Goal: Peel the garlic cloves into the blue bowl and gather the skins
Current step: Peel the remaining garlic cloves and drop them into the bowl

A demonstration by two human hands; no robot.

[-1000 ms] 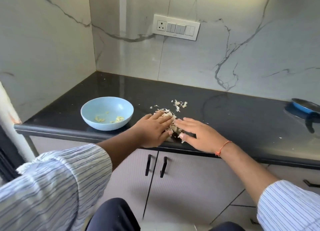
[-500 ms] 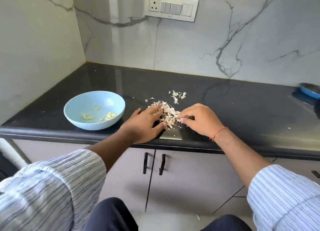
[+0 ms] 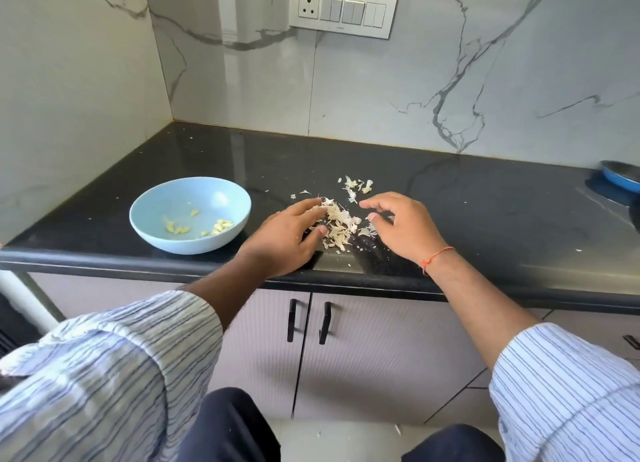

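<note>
A light blue bowl (image 3: 190,214) stands on the black counter at the left, with several peeled garlic cloves (image 3: 220,226) lying in it. Right of the bowl a heap of pale garlic skins (image 3: 337,224) lies near the counter's front edge. My left hand (image 3: 287,236) rests on the counter with its fingers touching the heap's left side. My right hand (image 3: 401,224) hovers at the heap's right side, its fingers loosely curled and holding nothing that I can see. A smaller patch of skins (image 3: 356,186) lies just behind the heap.
The black counter (image 3: 485,219) runs right to a blue pan (image 3: 621,179) at the frame's edge. Marble walls close the back and left, with a switch plate (image 3: 343,10) above. Cabinet doors with black handles (image 3: 292,319) sit below the counter edge.
My right hand has lifted off the skins and drawn a little to the right. The left hand stays against the heap. The camera has tilted down and moved closer.
</note>
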